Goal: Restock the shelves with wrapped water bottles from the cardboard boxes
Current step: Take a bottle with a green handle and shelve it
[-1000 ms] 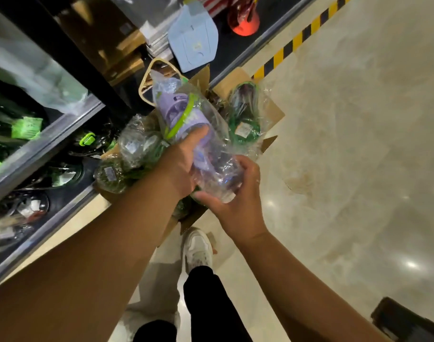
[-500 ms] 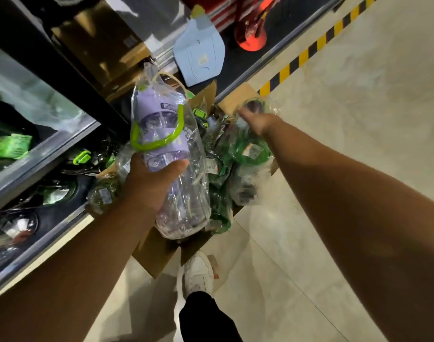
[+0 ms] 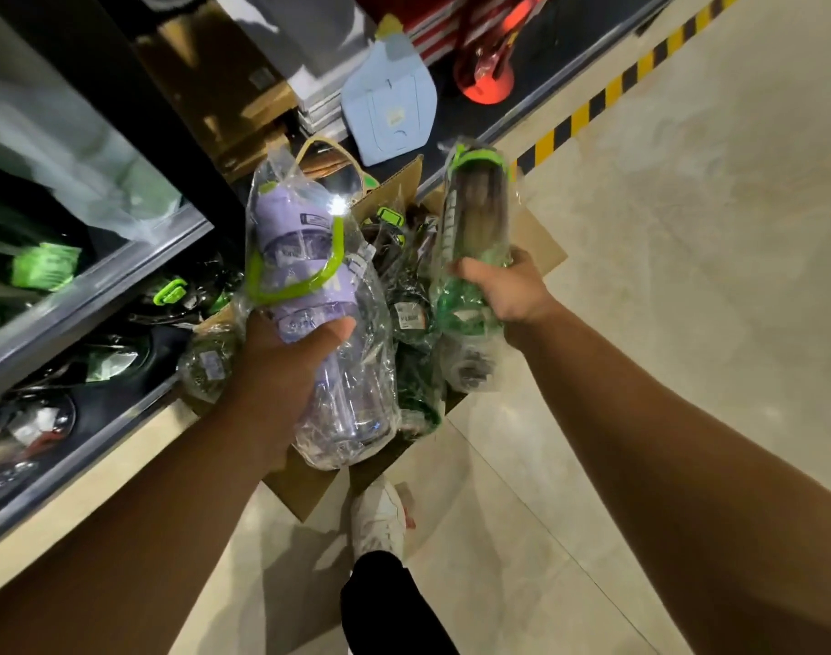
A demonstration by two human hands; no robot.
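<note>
Purple wrapped bottle (image 3: 309,295) was held upright above cardboard box (image 3: 305,489), left hand (image 3: 281,366) fingers clenched round its middle. Right hand (image 3: 503,288) gripped green wrapped bottle (image 3: 475,219) w/ curled fingers, over box's right side. Shelf (image 3: 87,286) at left.

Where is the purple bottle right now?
Left of centre in the head view, the left hand grips the wrapped purple bottle over the cardboard box, beside the shelf.
</note>
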